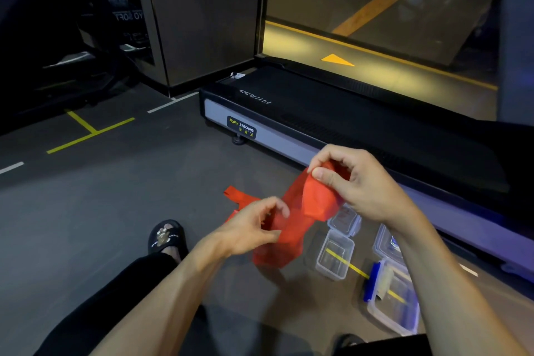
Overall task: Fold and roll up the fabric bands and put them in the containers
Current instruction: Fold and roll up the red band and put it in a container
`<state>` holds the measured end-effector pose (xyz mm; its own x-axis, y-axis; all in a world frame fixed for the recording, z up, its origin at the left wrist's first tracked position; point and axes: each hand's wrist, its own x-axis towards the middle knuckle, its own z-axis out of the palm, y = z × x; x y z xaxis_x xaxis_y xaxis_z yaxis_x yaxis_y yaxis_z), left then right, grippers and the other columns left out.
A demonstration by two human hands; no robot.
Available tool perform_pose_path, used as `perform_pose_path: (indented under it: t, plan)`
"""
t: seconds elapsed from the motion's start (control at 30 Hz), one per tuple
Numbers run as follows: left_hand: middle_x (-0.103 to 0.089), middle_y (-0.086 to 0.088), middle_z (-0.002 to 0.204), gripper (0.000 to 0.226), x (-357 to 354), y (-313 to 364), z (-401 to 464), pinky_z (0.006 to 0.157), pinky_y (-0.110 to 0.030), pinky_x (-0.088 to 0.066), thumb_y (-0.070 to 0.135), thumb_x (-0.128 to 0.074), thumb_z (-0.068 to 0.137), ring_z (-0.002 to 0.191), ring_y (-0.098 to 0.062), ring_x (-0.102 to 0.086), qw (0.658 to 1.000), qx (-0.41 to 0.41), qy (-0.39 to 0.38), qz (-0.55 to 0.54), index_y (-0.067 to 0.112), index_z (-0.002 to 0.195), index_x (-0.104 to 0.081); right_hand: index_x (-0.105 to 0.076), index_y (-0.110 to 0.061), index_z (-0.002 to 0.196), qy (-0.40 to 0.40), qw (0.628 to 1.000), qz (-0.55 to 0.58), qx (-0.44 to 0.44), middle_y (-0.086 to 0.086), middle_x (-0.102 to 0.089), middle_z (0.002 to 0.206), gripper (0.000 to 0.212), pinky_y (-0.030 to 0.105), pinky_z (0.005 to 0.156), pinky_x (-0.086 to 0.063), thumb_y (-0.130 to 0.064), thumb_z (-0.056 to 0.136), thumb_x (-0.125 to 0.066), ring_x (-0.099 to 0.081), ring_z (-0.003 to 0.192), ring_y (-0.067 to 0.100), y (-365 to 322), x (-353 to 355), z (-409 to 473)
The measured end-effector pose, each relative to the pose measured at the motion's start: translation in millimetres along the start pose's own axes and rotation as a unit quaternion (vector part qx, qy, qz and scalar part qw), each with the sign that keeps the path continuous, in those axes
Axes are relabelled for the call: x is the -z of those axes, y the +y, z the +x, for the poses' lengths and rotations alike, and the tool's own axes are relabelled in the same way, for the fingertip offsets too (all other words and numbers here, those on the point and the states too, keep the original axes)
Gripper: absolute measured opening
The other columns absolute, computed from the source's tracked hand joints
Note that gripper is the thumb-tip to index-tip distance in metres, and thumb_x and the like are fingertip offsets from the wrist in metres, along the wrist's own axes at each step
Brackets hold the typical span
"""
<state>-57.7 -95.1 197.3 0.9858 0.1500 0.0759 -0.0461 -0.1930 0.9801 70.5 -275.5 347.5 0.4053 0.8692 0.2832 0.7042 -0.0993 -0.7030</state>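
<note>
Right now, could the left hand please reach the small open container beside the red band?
Probably yes, but not freely: the left hand grips the red band, which hangs between it and the small open container; nothing else blocks it.

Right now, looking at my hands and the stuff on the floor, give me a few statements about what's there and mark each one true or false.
1. Both hands hold the red fabric band. True: the right hand pinches its upper end, the left hand grips it lower down.
2. The band already lies inside a container. False: it hangs in the air between the hands.
3. The small clear container on the floor is open and holds no band. True.
4. The larger container has green clips. False: its clip is blue.
5. A treadmill stands beyond the hands. True.
</note>
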Motion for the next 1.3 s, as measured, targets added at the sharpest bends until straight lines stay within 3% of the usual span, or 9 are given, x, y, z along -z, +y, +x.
perform_pose_path:
  t: [0.1,0.23,0.37,0.5,0.7,0.8,1.0,1.13,1.3]
  plan:
    - [-0.069,0.014,0.086,0.032,0,-1,0,0.078,-0.027,-0.05,-0.001,-0.073,0.09,0.081,-0.004,-0.06,1.0,0.023,-0.01,0.015,0.031,0.087,-0.07,-0.07,-0.024,0.092,0.011,1.0,0.009,0.004,-0.006,-0.071,0.087,0.014,0.033,0.078,-0.052,-0.011,0.098,-0.068,-0.066,0.082,0.013,-1,1,0]
    - [-0.07,0.018,0.111,0.039,-2,-3,-1,0.098,-0.029,-0.05,0.007,-0.073,0.092,0.102,-0.002,-0.064,0.998,0.05,-0.048,0.012,0.031,0.12,-0.062,-0.069,-0.024,0.092,0.013,1.0,-0.001,0.005,-0.005,-0.07,0.086,0.014,0.032,0.076,-0.051,-0.012,0.098,-0.068,-0.065,0.08,0.015,0,1,0]
    - [-0.066,0.006,0.094,0.009,-1,3,-1,0.081,-0.022,-0.049,0.014,-0.062,0.101,0.085,-0.004,-0.06,0.998,0.052,-0.041,-0.012,0.022,0.101,-0.065,-0.069,-0.025,0.091,0.024,1.0,-0.001,0.003,-0.008,-0.07,0.086,0.015,0.031,0.075,-0.051,-0.011,0.098,-0.068,-0.064,0.08,0.011,2,3,0]
    - [-0.058,-0.009,0.086,0.06,4,7,-4,0.079,-0.042,-0.039,0.058,-0.056,0.097,0.082,-0.023,-0.049,0.997,0.059,-0.02,-0.045,-0.001,0.086,-0.06,-0.069,-0.026,0.091,0.059,0.998,-0.008,-0.004,-0.007,-0.071,0.088,0.016,0.037,0.076,-0.053,-0.012,0.098,-0.067,-0.066,0.083,0.013,11,9,-1]
    - [-0.067,0.015,0.08,0.013,9,7,-4,0.073,-0.016,-0.046,0.019,-0.064,0.1,0.075,0.001,-0.058,1.0,0.007,0.006,0.005,0.02,0.087,-0.067,-0.068,-0.026,0.09,0.093,0.994,-0.025,-0.043,-0.003,-0.071,0.09,0.017,0.052,0.084,-0.054,-0.011,0.097,-0.067,-0.067,0.087,0.02,37,15,-5]
    - [-0.061,0.012,0.078,0.012,10,7,-5,0.071,-0.018,-0.043,0.017,-0.07,0.096,0.073,-0.003,-0.053,0.999,-0.007,0.006,0.033,0.023,0.087,-0.066,-0.068,-0.027,0.09,0.097,0.994,-0.027,-0.052,-0.004,-0.071,0.089,0.016,0.052,0.084,-0.055,-0.013,0.097,-0.067,-0.067,0.088,0.021,44,16,-6]
    - [-0.05,0.003,0.078,0.017,10,9,-8,0.069,-0.039,-0.039,0.044,-0.057,0.096,0.072,-0.018,-0.045,0.998,-0.018,0.024,0.062,0.03,0.088,-0.054,-0.067,-0.027,0.088,0.098,0.989,-0.071,-0.082,-0.009,-0.071,0.088,0.017,0.035,0.08,-0.051,-0.013,0.096,-0.067,-0.066,0.087,0.012,51,15,-7]
    - [-0.052,0.008,0.072,0.013,14,10,-10,0.068,-0.037,-0.042,0.032,-0.057,0.102,0.066,-0.01,-0.045,0.98,-0.049,0.032,0.191,0.027,0.092,-0.05,-0.067,-0.027,0.087,0.09,0.986,-0.108,-0.095,-0.013,-0.07,0.086,0.017,0.022,0.076,-0.044,-0.013,0.096,-0.067,-0.063,0.086,0.003,53,15,-7]
    - [-0.059,0.007,0.069,0.011,19,15,-11,0.066,-0.034,-0.043,0.028,-0.056,0.104,0.061,-0.012,-0.048,0.955,-0.065,0.085,0.276,0.026,0.096,-0.048,-0.067,-0.028,0.086,0.073,0.981,-0.15,-0.103,-0.013,-0.069,0.085,0.015,0.022,0.075,-0.044,-0.016,0.096,-0.067,-0.062,0.087,0.002,51,14,-7]
